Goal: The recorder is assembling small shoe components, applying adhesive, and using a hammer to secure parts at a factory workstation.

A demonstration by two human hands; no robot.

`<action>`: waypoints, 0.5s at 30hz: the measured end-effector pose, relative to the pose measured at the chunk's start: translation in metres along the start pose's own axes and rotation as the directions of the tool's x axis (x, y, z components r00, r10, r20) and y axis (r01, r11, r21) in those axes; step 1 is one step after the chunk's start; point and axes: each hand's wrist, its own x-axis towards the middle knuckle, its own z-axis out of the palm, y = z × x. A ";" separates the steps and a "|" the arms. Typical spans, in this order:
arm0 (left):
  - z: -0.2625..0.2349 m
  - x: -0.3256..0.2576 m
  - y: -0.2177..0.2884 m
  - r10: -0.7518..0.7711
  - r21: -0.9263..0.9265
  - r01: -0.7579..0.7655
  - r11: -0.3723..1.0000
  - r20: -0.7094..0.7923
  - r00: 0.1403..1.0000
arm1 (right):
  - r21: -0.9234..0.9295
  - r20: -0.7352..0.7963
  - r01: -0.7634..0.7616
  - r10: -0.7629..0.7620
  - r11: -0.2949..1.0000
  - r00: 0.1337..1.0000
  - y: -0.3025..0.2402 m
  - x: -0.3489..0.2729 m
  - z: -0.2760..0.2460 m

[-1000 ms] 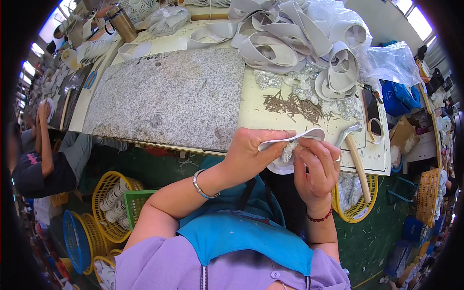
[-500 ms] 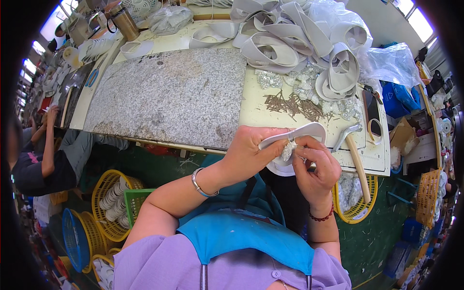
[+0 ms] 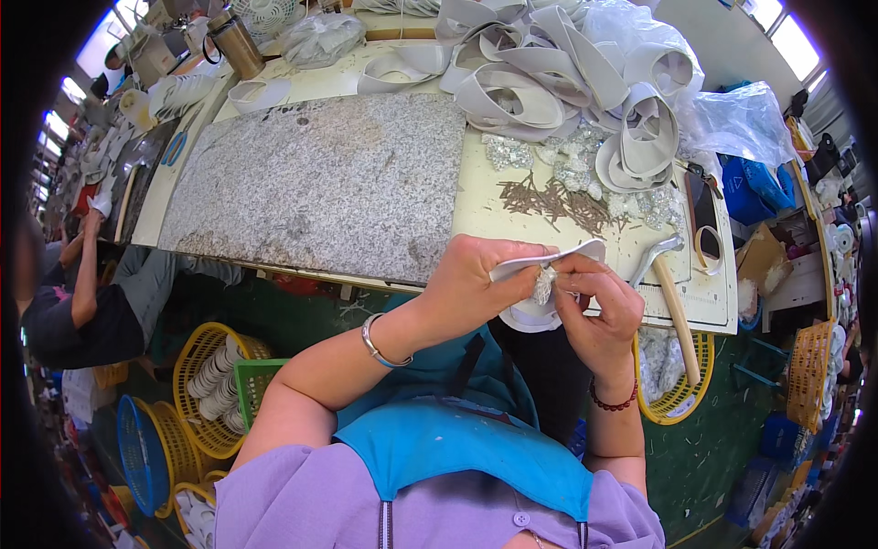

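Left hand (image 3: pixel 476 284) pinches white strap (image 3: pixel 549 261) by edge, above table edge (image 3: pixel 585 316). Right hand (image 3: pixel 594 306) fingertips closed on sparkly ornament (image 3: pixel 543 285) against it. Strap looks light, floppy; ornament small, likely slippery: grip edges.

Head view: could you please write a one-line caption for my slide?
Both hands, left hand and right hand, pinch a sparkly ornament onto a white strap beside a granite slab.
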 end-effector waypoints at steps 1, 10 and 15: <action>-0.001 0.000 0.002 0.036 0.056 -0.036 0.998 0.008 0.999 | -0.028 0.008 0.009 -0.009 1.000 1.000 0.001 -0.001 -0.001; 0.001 -0.001 0.008 0.148 0.227 -0.150 0.962 0.025 0.989 | -0.218 -0.087 0.026 -0.046 0.976 0.995 -0.002 -0.001 -0.009; 0.001 -0.001 0.006 0.141 0.216 -0.147 0.965 0.044 0.989 | -0.164 -0.093 -0.005 -0.011 0.986 0.996 -0.003 0.000 -0.008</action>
